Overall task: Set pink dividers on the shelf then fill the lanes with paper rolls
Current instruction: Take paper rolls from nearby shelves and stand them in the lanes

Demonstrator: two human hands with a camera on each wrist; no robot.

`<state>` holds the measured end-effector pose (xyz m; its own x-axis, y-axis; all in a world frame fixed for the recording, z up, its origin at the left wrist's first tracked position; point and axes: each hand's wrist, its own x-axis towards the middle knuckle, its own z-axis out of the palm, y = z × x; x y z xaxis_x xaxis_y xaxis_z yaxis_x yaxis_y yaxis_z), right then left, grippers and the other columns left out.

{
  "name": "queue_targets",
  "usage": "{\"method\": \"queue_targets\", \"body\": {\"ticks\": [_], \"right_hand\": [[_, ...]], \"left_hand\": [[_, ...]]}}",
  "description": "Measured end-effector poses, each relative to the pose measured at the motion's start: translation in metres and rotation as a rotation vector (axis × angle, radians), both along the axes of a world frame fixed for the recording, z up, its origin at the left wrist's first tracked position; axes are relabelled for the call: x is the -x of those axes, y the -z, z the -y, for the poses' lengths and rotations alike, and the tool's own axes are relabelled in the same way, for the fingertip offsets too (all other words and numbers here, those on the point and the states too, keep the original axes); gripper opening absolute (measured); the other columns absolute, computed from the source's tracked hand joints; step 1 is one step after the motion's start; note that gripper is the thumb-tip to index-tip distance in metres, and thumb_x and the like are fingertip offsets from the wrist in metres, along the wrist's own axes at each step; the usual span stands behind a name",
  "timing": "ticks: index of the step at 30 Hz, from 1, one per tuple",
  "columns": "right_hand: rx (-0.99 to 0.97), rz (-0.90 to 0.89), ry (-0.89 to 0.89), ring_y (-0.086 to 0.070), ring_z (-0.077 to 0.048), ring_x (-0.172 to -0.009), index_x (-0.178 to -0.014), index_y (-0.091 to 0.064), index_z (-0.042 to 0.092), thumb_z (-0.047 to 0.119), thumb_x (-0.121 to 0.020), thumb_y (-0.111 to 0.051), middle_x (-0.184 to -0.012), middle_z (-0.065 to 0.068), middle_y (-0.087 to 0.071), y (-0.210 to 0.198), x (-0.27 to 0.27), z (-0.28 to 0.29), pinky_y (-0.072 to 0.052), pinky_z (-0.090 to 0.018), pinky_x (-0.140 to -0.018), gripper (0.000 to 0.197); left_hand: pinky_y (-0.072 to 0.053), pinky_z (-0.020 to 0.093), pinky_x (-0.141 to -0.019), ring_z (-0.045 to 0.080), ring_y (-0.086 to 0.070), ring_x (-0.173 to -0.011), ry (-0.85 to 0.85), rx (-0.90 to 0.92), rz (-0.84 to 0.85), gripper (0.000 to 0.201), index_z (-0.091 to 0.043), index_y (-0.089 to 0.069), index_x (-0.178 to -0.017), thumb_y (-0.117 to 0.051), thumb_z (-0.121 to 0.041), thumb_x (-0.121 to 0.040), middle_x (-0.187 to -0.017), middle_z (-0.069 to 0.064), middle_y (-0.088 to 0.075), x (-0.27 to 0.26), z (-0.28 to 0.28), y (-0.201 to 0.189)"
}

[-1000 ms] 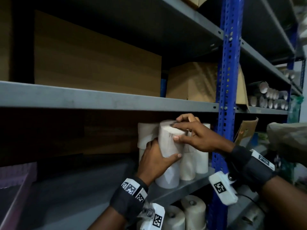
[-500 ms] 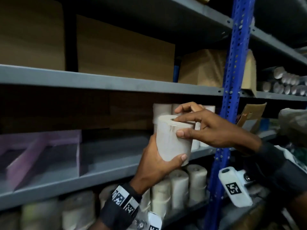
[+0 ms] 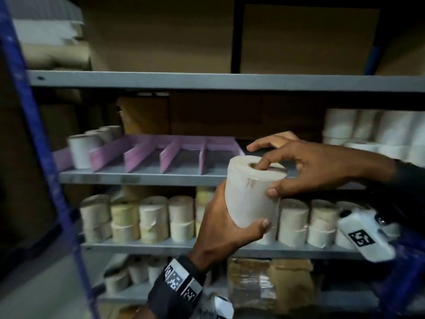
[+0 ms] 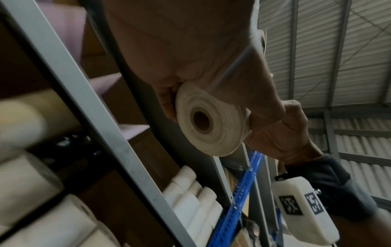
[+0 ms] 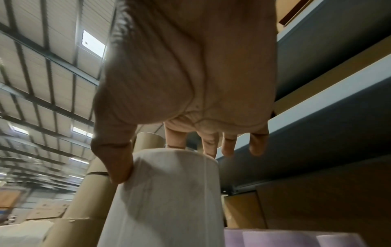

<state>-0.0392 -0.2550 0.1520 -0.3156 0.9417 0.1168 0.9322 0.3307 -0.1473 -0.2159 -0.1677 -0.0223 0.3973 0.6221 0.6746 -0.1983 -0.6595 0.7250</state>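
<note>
At shelf front, mid-air: white paper roll [image 3: 251, 192] upright, held by both hands, just right of pink dividers [image 3: 169, 155]. Left hand [image 3: 226, 229] wraps fingers round lower body from below; right hand [image 3: 315, 168] pinches top, thumb on side, index tip at core hole, other fingers spread. Dividers sit on grey shelf [image 3: 142, 177]; far-left lane has rolls [image 3: 84, 146], other lanes bare.
</note>
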Motion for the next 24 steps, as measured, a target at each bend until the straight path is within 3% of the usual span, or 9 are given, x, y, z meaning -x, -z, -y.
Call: {"method": "queue_targets", "body": {"ticks": [4,8,9,13,16,20,23,24], "right_hand": [[-0.019,0.015,-0.13,-0.016,0.006,-0.139,-0.106,-0.067,0.049,0.06,-0.072,-0.071,-0.146,0.031,-0.029,0.002,0.062,-0.023,-0.027,-0.036,-0.113,0.036],[-0.062,0.026,-0.236,-0.018,0.01,-0.137,-0.114,-0.068,0.043,0.059,-0.073,-0.072,-0.147,0.03,-0.031,0.007,0.126,-0.051,-0.024,-0.019,-0.109,0.044],[-0.069,0.026,-0.257,-0.019,0.011,-0.136,-0.115,-0.068,0.042,0.057,-0.075,-0.074,-0.148,0.029,-0.031,0.009,0.14,-0.057,-0.023,-0.016,-0.107,0.043],[-0.08,-0.031,-0.335,-0.023,0.006,-0.138,-0.116,-0.069,0.036,0.053,-0.078,-0.073,-0.147,0.026,-0.035,0.019,0.201,-0.082,-0.029,-0.022,-0.109,0.041],[-0.1,-0.117,-0.406,-0.033,0.006,-0.134,-0.117,-0.071,0.028,0.04,-0.081,-0.077,-0.145,0.019,-0.043,0.029,0.241,-0.1,-0.034,-0.013,-0.106,0.039],[-0.107,-0.205,-0.445,-0.042,0.0,-0.132,-0.119,-0.072,0.021,0.034,-0.082,-0.076,-0.143,0.014,-0.046,0.049,0.283,-0.126,-0.045,-0.028,-0.103,0.039],[-0.119,-0.212,-0.406,-0.045,-0.001,-0.131,-0.119,-0.071,0.019,0.04,-0.081,-0.073,-0.143,0.014,-0.047,0.059,0.302,-0.145,-0.048,-0.039,-0.1,0.043],[-0.124,-0.209,-0.392,-0.045,-0.001,-0.13,-0.118,-0.072,0.019,0.041,-0.081,-0.072,-0.143,0.014,-0.048,0.061,0.307,-0.151,-0.049,-0.04,-0.1,0.044]], "left_hand": [[-0.06,0.042,-0.088,0.016,-0.065,-0.121,-0.146,-0.025,-0.004,0.092,-0.032,-0.046,-0.143,-0.085,-0.067,-0.067,-0.135,-0.007,-0.063,0.065,-0.005,0.005],[-0.06,0.037,-0.086,0.012,-0.065,-0.119,-0.244,-0.023,0.009,0.093,-0.035,-0.045,-0.143,-0.083,-0.07,-0.066,-0.133,-0.011,-0.064,0.134,-0.011,0.007],[-0.06,0.036,-0.086,0.012,-0.065,-0.119,-0.256,-0.026,0.005,0.092,-0.035,-0.045,-0.143,-0.083,-0.069,-0.067,-0.133,-0.012,-0.064,0.149,-0.013,0.007],[-0.06,0.041,-0.088,0.016,-0.065,-0.12,-0.263,-0.009,-0.011,0.092,-0.024,-0.046,-0.145,-0.086,-0.058,-0.069,-0.134,-0.005,-0.065,0.217,-0.029,0.01],[-0.06,0.037,-0.089,0.01,-0.064,-0.121,-0.31,-0.019,-0.078,0.093,-0.027,-0.044,-0.146,-0.086,-0.057,-0.069,-0.135,-0.01,-0.064,0.262,-0.044,0.013],[-0.055,0.025,-0.095,0.006,-0.059,-0.128,-0.278,-0.063,-0.096,0.086,-0.036,-0.041,-0.148,-0.087,-0.05,-0.076,-0.141,-0.016,-0.059,0.308,-0.067,0.02],[-0.055,0.038,-0.1,0.01,-0.057,-0.132,-0.294,-0.063,-0.123,0.088,-0.031,-0.038,-0.153,-0.084,-0.05,-0.081,-0.147,-0.013,-0.055,0.326,-0.08,0.031],[-0.053,0.037,-0.102,0.009,-0.055,-0.134,-0.364,-0.086,-0.134,0.088,-0.03,-0.038,-0.154,-0.082,-0.053,-0.082,-0.148,-0.014,-0.053,0.329,-0.082,0.036]]}}
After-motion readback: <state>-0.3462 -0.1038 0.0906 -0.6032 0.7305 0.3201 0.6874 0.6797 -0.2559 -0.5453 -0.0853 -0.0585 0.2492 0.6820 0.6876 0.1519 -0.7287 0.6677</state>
